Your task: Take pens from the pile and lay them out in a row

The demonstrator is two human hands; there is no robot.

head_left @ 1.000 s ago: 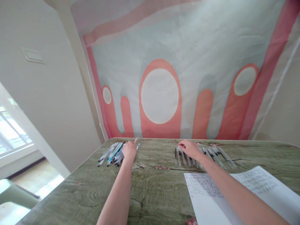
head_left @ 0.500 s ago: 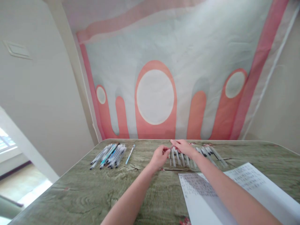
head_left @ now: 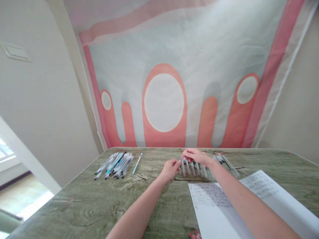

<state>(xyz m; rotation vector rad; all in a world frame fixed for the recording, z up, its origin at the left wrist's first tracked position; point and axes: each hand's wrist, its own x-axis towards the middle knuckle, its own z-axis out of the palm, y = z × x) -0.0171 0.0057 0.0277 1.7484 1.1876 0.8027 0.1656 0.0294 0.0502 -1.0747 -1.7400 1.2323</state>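
My left hand (head_left: 171,168) is closed, with thumb and fingertips pinching one end of a slim, pinkish pen-like piece (head_left: 182,157). Fingertips of my right hand (head_left: 195,156) pinch its other end, so the two hands nearly meet. Most of the piece is hidden by the fingers, and its exact kind is unclear. Beneath and beside my right hand, clear pen barrels (head_left: 193,170) lie side by side in a row on the table. Part of that row is covered by the right hand and forearm.
A heap of pens (head_left: 115,165) lies on the left of the wood-patterned table (head_left: 94,205). One blue-and-white pen (head_left: 137,163) rests apart from it. Written sheets of paper (head_left: 211,212) lie at the front right, under my right forearm. A patterned cloth (head_left: 164,139) hangs behind the table.
My right hand's fingers have curled in more around the slim piece. My left hand has hardly moved. The whole view has shifted slightly.
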